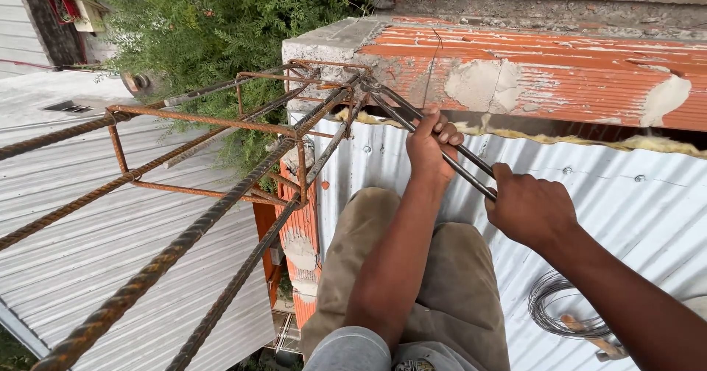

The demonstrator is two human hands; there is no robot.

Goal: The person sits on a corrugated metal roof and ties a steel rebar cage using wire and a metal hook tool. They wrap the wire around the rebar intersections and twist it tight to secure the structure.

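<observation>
Nearest me, at six o'clock, are my knees in tan trousers (434,282), planted on the corrugated metal roof (626,201) so I can lean toward the work. At about four o'clock a coil of thin tie wire (563,308) lies on the sheeting beside me, within easy reach.

My right hand (532,210), at three o'clock, is clenched around the outer ends of the long steel handles of the pincers (442,146); gripping that far back seems meant to give leverage. My left hand (431,146), just past centre toward twelve o'clock, is wrapped around the same two handles higher up, closer to the head, which looks like it steadies them.

The pincers are slim, grey and bare metal, their handles running diagonally up to eleven o'clock, where the head meets the corner of the rebar cage (243,157). The cage is rusty brown: ribbed long bars running off to eight o'clock, tied with square stirrups. Whether the head bites on wire I cannot tell.

Beyond, at one o'clock, is an orange brick wall (530,69) patched with mortar, and green foliage (221,17) at eleven.
</observation>
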